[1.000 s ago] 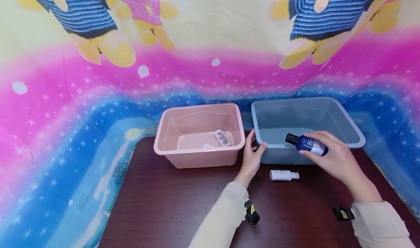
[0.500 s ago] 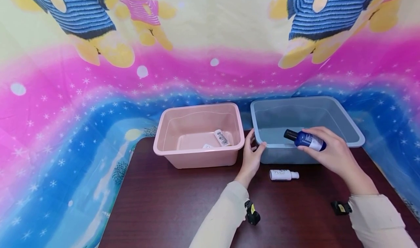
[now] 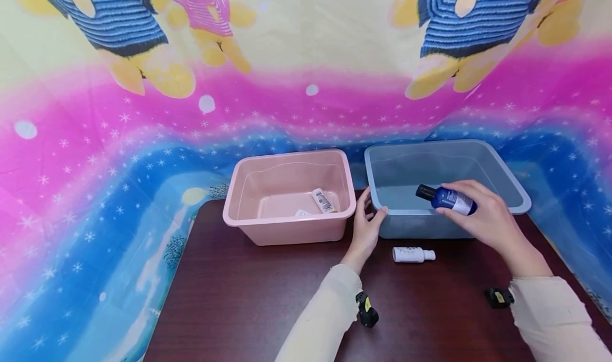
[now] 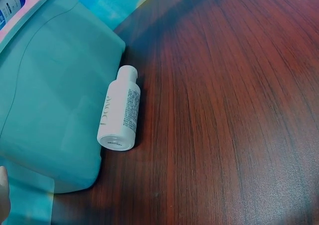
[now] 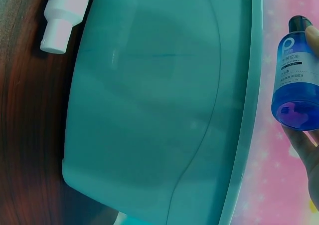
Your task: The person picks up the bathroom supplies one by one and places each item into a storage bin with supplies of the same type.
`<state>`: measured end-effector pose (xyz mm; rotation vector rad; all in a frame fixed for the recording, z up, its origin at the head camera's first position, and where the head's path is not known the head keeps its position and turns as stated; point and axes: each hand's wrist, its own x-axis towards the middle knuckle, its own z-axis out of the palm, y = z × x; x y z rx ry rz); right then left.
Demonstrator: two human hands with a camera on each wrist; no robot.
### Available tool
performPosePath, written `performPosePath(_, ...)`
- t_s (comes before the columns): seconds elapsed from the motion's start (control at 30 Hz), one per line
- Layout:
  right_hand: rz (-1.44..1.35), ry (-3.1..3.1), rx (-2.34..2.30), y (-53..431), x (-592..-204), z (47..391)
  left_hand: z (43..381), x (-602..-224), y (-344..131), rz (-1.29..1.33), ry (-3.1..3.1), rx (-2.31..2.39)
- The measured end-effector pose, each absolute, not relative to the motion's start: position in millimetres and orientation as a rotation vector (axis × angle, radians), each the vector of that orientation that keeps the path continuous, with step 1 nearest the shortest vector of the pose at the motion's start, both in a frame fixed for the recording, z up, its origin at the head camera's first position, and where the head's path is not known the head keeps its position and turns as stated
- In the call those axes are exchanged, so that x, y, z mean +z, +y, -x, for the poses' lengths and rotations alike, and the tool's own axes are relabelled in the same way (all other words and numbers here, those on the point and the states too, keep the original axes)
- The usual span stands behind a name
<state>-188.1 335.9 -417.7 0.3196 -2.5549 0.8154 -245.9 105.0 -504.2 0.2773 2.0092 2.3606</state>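
In the head view my right hand (image 3: 492, 221) grips a small blue bottle (image 3: 451, 200) with a black cap and pale label, tilted over the front rim of a grey-blue plastic bin (image 3: 421, 229). Its cap points left, over the bin's opening. The right wrist view shows fingers and thumb around the same blue bottle (image 5: 294, 85). At the bin's front left corner, my left hand (image 3: 367, 232) holds the rim, thumb on the front side and fingers on the left side. A white Dove bottle (image 3: 411, 254) lies on the table just before the bin.
To the left stands a pink bin (image 3: 287, 232) with a white bottle (image 3: 323, 201) and another white item (image 3: 302, 213) inside. Both bins stand on a dark wood table (image 3: 268, 298), along its back edge. A printed cloth (image 3: 287, 101) hangs behind and around it.
The right hand and blue bottle shift slightly up and left, then a little back right and up, staying over the bin's front rim. The left hand keeps its place at the corner.
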Motion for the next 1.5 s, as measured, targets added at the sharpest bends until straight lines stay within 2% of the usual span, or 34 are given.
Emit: performPosePath(1.5,-0.24,-2.705,0.786,348.3,-418.6,217.9,247.3,-505.5,103.5,-0.277,2.002,2.351)
